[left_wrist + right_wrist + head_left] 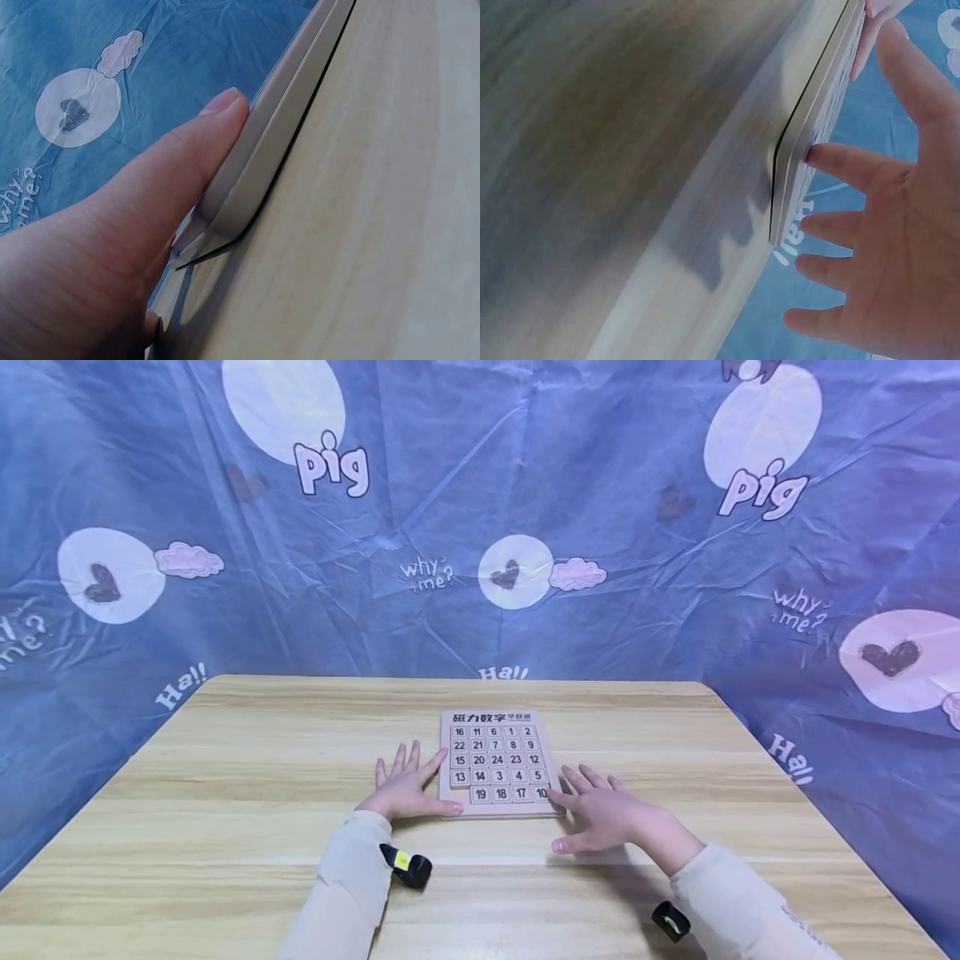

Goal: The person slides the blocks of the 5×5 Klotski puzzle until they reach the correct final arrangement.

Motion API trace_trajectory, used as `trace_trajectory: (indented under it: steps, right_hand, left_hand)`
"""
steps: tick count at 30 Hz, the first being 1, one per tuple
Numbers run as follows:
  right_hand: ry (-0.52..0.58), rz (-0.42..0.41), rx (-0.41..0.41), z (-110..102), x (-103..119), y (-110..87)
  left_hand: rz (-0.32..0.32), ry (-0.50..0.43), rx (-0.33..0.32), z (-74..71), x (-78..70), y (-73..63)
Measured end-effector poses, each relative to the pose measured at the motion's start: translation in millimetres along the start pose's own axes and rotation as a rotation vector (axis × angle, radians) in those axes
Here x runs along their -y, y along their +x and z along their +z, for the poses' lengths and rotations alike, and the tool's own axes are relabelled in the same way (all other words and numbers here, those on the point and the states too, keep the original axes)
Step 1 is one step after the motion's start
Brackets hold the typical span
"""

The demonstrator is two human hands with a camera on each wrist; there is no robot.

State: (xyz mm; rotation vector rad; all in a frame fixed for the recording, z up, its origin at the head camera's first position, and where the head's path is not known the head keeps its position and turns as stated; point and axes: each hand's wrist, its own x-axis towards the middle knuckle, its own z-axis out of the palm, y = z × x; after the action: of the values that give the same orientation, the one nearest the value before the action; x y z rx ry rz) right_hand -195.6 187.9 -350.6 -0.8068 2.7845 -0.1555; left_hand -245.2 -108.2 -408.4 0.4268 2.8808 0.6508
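A flat, pale tan square board with number tiles lies on the light wooden table, between the two hands. The left hand has its fingers spread out; its thumb rests on the board's near left corner and its pointing finger is at the left side. The right hand has its fingers spread too, pinching nothing. Its pointing finger reaches the small square tan tile marked 10, but I can't tell if it pushes the tile or just touches the edge.

The step in hand looks like sliding tiles. To do it well, let the left thumb hold the rim so the board won't skid, without covering the hole in the near left corner. Push gently with one fingertip, flat and straight along the row, so no tile tips up.

The big black words on top say 磁力数字, with smaller ones that look like 华容道. The rows read 16 11 6 1 2, 22 21 7 8 9, 15 20 24 23 12, 13 14 3 4 5, then the hole and 19 18 17 10. The blue printed cloth behind says "pig", "why me?" and "Ha!!".
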Motion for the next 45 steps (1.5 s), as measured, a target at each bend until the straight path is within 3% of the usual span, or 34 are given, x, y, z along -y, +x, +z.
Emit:
trace_trajectory:
  steps: [27,38,45]
  right_hand:
    - [0.008,-0.062,-0.031,7.6,12.9,16.6]
    - [0.017,0.062,-0.056,6.9,-1.3,30.5]
    - [0.037,0.075,-0.043,7.7,1.1,27.0]
  left_hand:
    - [0.002,0.007,-0.011,0.7,0.1,-1.8]
    - [-0.003,-0.001,-0.006,-0.3,0.2,-1.5]
    - [0.004,0.003,-0.007,-0.7,0.1,-0.7]
